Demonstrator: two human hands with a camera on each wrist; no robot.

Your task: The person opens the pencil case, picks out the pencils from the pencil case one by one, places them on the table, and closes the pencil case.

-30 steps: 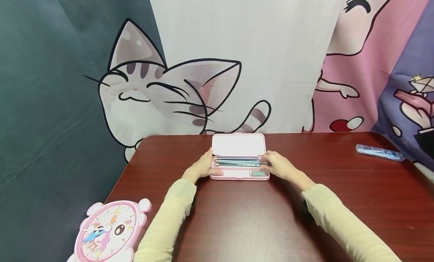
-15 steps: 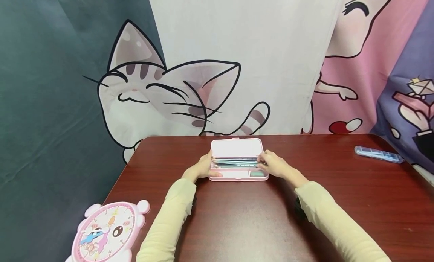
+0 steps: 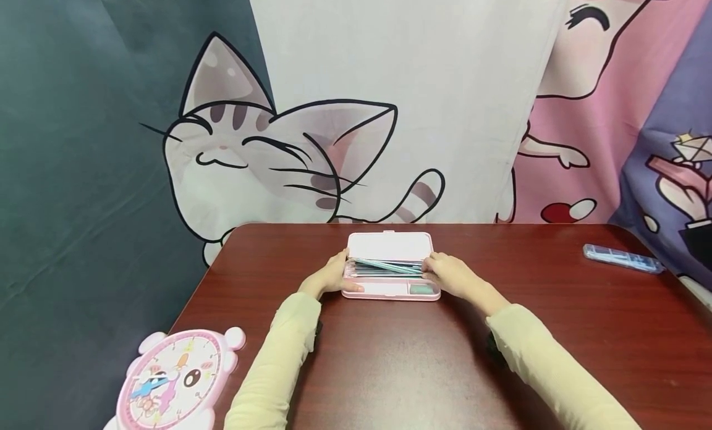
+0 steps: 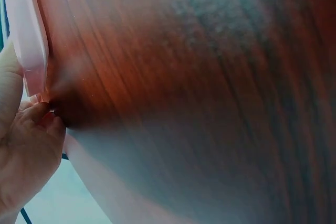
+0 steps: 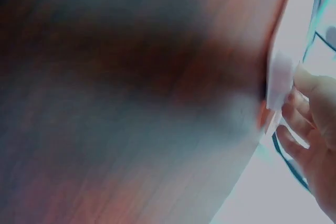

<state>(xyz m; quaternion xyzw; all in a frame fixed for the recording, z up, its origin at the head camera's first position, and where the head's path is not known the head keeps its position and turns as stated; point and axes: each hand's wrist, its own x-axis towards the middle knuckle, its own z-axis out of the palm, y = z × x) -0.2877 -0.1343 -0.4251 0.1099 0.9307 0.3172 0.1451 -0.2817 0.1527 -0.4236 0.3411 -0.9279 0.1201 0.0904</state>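
Note:
An open pink pencil case (image 3: pixel 384 288) lies on the table, its white-lined lid (image 3: pixel 389 246) tipped back. Several teal and dark pencils fill the long compartment; one light-teal pencil (image 3: pixel 385 266) slants across the others. In the front right compartment sits a green block (image 3: pixel 421 290), like an eraser. My left hand (image 3: pixel 329 275) grips the case's left end, thumb over the front part. At the other end, my right hand (image 3: pixel 455 275) pinches the slanted pencil's right end, fingertips partly hidden. The right wrist view shows thumb and curled fingers (image 5: pixel 296 121) beside the case end.
A pink clock with a cartoon face (image 3: pixel 172 380) stands at the near left. Toward the table's far right lies a clear blue flat box (image 3: pixel 623 258). Behind the brown table (image 3: pixel 400 356) hangs a cartoon cat curtain (image 3: pixel 345 53).
The light-teal pencil has turned from lying along the others to a slant. The lid leans lower at the back. My left hand stays put; the right has shifted slightly left.

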